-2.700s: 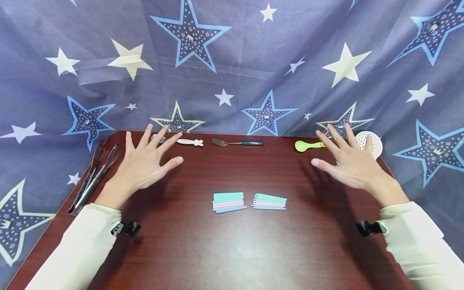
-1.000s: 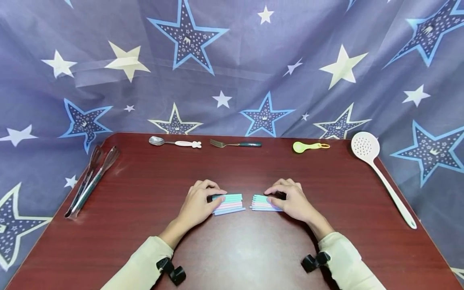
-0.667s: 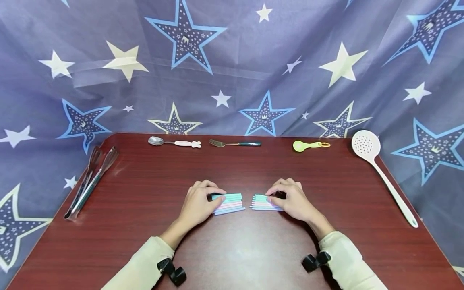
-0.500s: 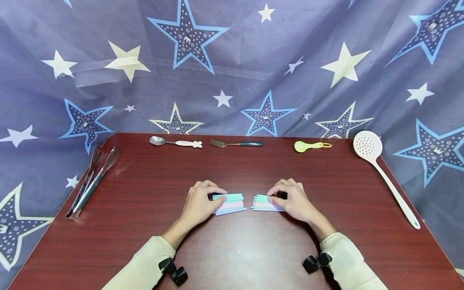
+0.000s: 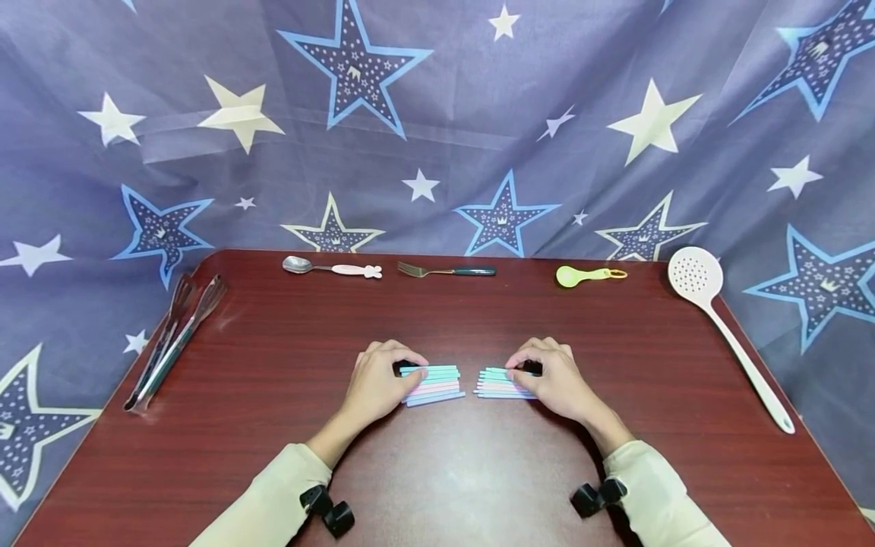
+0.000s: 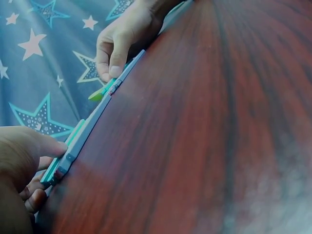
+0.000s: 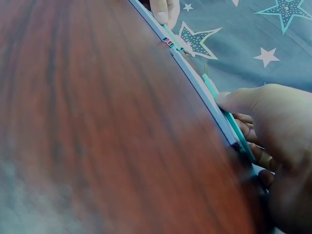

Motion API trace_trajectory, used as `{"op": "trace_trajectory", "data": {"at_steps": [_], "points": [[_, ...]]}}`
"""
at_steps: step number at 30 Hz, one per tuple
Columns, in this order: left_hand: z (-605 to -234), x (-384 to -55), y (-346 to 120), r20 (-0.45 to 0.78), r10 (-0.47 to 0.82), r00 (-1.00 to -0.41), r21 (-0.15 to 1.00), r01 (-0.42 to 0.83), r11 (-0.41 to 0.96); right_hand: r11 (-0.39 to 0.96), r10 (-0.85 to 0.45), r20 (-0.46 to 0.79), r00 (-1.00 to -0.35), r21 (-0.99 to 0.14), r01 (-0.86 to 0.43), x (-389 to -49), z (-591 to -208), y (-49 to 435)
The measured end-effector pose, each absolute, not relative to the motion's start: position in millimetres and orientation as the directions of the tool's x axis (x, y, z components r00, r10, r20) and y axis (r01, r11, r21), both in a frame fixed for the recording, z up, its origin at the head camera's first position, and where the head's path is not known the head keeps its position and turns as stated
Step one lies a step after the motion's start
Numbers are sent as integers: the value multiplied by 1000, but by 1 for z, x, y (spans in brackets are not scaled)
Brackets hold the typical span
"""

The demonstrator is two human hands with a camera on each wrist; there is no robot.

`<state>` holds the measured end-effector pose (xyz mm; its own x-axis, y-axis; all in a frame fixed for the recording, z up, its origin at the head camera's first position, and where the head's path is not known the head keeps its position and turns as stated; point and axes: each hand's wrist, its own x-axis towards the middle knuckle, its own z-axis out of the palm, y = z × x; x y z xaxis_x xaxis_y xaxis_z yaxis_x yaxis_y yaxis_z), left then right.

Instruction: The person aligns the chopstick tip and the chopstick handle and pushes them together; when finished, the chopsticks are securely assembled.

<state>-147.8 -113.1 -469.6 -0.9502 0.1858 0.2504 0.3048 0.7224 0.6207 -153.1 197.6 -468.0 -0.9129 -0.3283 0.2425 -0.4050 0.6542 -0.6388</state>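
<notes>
Two side-by-side rows of thin green, pink and blue sticks lie at the middle of the table. At the left row (image 5: 432,387), my left hand (image 5: 372,384) pinches a green stick (image 6: 75,134) at its outer end, thumb on the near side and fingers behind. My right hand (image 5: 557,380) pinches another green stick (image 7: 226,117) at the outer end of the right row (image 5: 495,386). Both green sticks are on the far side of their rows, and the fingers partly hide the outer ends.
On the dark red table (image 5: 437,319), a spoon (image 5: 331,267), a fork (image 5: 446,270) and a green measuring spoon (image 5: 589,276) lie along the back edge. Metal tongs (image 5: 174,342) lie at the left, a white slotted skimmer (image 5: 731,334) at the right. A starry curtain (image 5: 437,114) hangs behind.
Both hands, spread open over the back of the table at first, have come down and inward to the stick rows. Over the last second they have barely moved, thumb and fingers at the green sticks.
</notes>
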Motion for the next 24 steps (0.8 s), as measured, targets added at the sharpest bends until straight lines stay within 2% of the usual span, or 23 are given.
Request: {"op": "trace_trajectory", "data": {"at_steps": [9,15,24], "points": [[-469,-146,-112,247,180,-952,631,299,716,651,-324,277,-905,-629,-425,-152,-469,198],[-467,-147,-114,231,170,-958,678,284,678,621,-319,296,-900,-652,-435,-153,-465,200],[-440,-154,-120,296,184,-937,725,346,596,575,-326,320,-890,-679,-455,-157,-441,199]]}}
